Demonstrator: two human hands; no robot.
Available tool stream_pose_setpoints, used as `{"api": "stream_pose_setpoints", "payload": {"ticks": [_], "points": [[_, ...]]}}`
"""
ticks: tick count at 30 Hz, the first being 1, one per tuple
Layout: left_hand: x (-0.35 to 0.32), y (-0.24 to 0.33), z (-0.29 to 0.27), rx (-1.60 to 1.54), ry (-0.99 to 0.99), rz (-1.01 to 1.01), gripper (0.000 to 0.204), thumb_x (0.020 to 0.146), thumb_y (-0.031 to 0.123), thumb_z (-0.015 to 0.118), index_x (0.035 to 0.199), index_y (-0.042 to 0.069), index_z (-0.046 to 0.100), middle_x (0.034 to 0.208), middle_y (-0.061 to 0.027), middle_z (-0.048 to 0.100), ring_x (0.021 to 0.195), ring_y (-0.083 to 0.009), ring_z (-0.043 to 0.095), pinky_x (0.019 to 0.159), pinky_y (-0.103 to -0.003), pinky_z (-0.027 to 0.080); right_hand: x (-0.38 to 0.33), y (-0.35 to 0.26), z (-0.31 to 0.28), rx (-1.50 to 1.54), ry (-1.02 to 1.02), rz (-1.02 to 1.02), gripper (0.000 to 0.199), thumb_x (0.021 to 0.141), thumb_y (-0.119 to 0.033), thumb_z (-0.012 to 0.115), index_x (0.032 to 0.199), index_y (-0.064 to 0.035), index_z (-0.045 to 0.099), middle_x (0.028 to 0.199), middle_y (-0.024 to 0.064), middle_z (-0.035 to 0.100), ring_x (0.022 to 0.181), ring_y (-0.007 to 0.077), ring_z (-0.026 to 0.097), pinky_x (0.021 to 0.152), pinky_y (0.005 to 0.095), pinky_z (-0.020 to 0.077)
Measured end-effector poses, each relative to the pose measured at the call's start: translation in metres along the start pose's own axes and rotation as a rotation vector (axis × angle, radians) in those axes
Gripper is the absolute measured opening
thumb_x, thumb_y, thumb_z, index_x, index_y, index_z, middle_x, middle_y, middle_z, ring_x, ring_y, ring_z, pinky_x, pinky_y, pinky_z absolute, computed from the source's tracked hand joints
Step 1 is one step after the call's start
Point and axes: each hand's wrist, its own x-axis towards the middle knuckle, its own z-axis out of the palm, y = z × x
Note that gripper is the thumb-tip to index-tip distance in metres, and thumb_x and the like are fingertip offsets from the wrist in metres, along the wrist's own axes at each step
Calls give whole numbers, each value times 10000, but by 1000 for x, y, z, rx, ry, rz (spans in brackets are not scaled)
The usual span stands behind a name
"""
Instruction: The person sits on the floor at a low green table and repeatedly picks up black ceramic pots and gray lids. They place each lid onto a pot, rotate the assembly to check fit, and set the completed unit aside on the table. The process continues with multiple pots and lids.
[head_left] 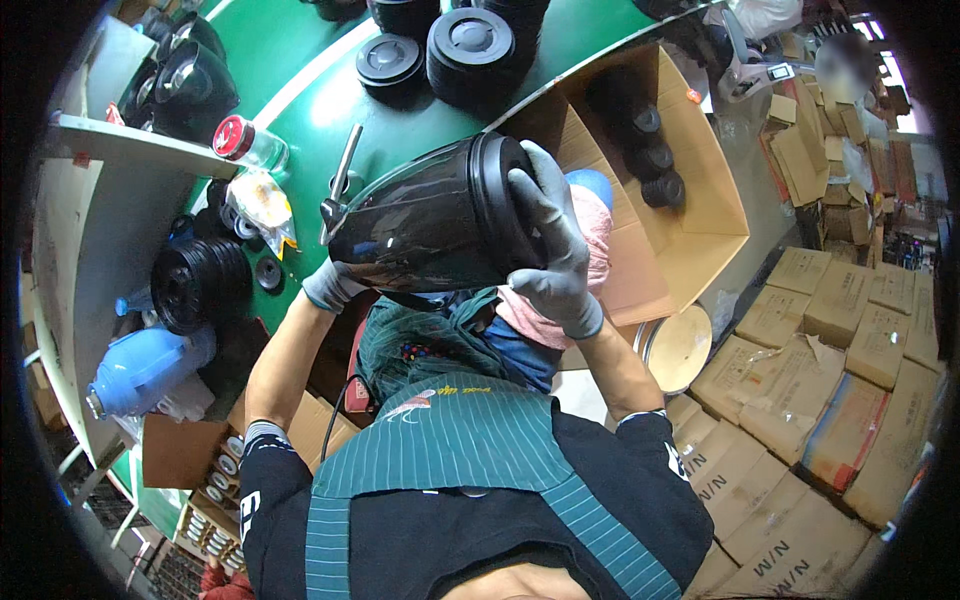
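Observation:
A big glossy dark see-through canister (405, 225) lies tilted on its side between my hands, its black ridged lid (492, 200) toward the right. My gloved left hand (340, 284) supports the canister from below at its narrower end; most of those fingers are hidden behind it. Wrapped around the lid's rim is my right hand (558, 250), in a grey glove, with the thumb low and the fingers over the top. Just beyond the canister's left end a metal rod with a black knob (331, 211) stands by the table; whether they touch I cannot tell.
On the green table (300, 95) stand stacked black lids (470, 45) and a red-capped clear jar (245, 142). Black discs (200, 280) and a blue bottle-like object (150, 370) are at left. An open carton (700, 215) holds dark parts at right, near stacked boxes (790, 390).

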Motion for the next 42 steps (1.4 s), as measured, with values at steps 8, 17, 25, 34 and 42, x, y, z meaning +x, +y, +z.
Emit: {"api": "stream_pose_setpoints", "payload": {"ticks": [8, 17, 25, 34, 42], "points": [[-3, 11, 11, 49, 65, 48, 558, 912, 120, 767, 1438, -28, 654, 1380, -211, 724, 1242, -335, 727, 1122, -423, 538, -17, -1, -24, -1, -15, -94, 1065, 809, -652, 877, 1621, -52, 538, 1738, 313, 287, 1598, 481, 319, 1293, 520, 239], [4, 38, 20, 146, 43, 100, 544, 911, 126, 767, 1423, -26, 668, 1361, -208, 735, 1219, -337, 740, 1109, -424, 549, -22, -10, -36, -184, -16, -226, 1048, 734, -642, 923, 1600, -165, 576, 1699, 382, 282, 1549, 581, 353, 1267, 559, 314], [-8, 71, 40, 836, 393, 745, 532, 909, 132, 768, 1410, -25, 679, 1345, -206, 745, 1199, -339, 751, 1098, -425, 559, -43, -10, -41, 432, 237, 602, 718, 1054, -379, 751, 1597, 27, 513, 1537, 123, 587, 1448, 193, 514, 1242, 363, 383], [-9, 76, 38, 593, 270, 506, 409, 896, 200, 771, 1221, -48, 782, 1091, -145, 823, 994, -183, 770, 940, -338, 597, -60, -28, -51, -421, 22, 132, 960, 1120, -632, 430, 1739, 39, 134, 1773, 293, 245, 1652, 431, 240, 1337, 486, 198], [-34, 102, 44, 1246, 236, 1243, 389, 870, 164, 729, 1242, 65, 790, 1078, -170, 813, 970, -340, 805, 875, -412, 643, -22, -32, -49, 461, -139, 889, 611, 1209, -405, 332, 1654, 10, 390, 1688, 198, 439, 1537, 294, 453, 1313, 402, 308]]}}
